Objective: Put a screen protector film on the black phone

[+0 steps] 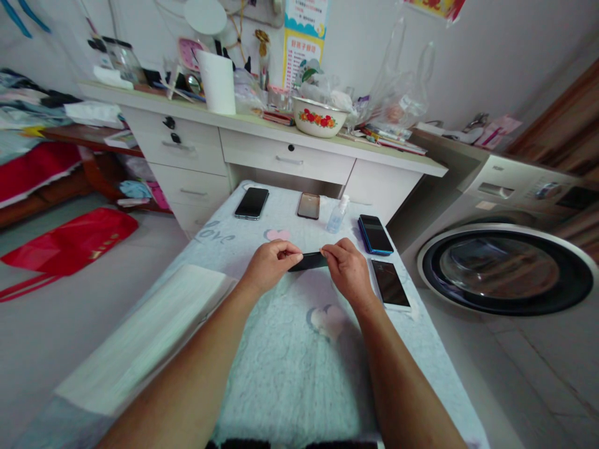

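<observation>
Between my two hands, a thin black phone-like slab (309,261) is held tilted just above the cloth-covered table; whether it is a phone or only a case I cannot make out. My left hand (271,263) pinches its left end with thumb and fingers. At the right end, my right hand (347,267) grips its upper corner. Beyond them lie a black-screened phone (251,203), a brownish phone case (309,205) and a clear spray bottle (337,214), standing upright. A dark phone with blue edges (375,234) and a white-framed phone (391,284) are to the right.
A folded whitish cloth (150,337) lies along the table's left side. Behind the table stands a white drawer desk (290,153) carrying a flowered bowl (320,118) and a paper roll (216,82). A washing machine (505,249) is at right, a red bag (75,240) on the floor at left.
</observation>
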A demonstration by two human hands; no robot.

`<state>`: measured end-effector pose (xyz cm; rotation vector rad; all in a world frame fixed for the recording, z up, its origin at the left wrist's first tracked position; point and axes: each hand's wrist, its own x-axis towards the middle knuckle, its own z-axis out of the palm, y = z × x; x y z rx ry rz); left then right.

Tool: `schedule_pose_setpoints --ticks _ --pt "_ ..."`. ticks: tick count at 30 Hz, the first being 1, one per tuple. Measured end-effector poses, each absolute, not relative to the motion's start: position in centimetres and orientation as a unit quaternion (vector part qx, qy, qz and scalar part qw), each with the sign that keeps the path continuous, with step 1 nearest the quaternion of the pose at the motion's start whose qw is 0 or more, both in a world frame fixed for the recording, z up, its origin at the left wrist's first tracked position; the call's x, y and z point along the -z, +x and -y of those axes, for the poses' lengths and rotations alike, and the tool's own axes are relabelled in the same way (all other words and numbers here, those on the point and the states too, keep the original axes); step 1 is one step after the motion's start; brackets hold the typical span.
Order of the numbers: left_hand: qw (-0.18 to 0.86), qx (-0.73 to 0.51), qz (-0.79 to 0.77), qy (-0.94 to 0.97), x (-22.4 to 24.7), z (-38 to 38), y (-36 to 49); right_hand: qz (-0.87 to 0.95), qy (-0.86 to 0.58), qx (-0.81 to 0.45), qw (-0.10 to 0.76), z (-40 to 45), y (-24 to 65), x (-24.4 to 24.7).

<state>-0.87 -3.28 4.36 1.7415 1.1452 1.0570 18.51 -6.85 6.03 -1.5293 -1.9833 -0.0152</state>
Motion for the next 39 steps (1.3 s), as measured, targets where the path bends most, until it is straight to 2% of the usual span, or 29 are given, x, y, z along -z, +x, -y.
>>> schedule_pose_setpoints --ticks 21,39 --pt "0.404 -0.43 -0.452 0.669 -3.9 3.0 -0.8 0.695 -0.622 0.039 0.357 5.5 23.1 -5.5" --pt "0.41 -0.433 -0.455 0.661 -3.8 3.1 -0.7 0.595 -0.628 -0.099 0.491 4.6 23.5 -3.8"
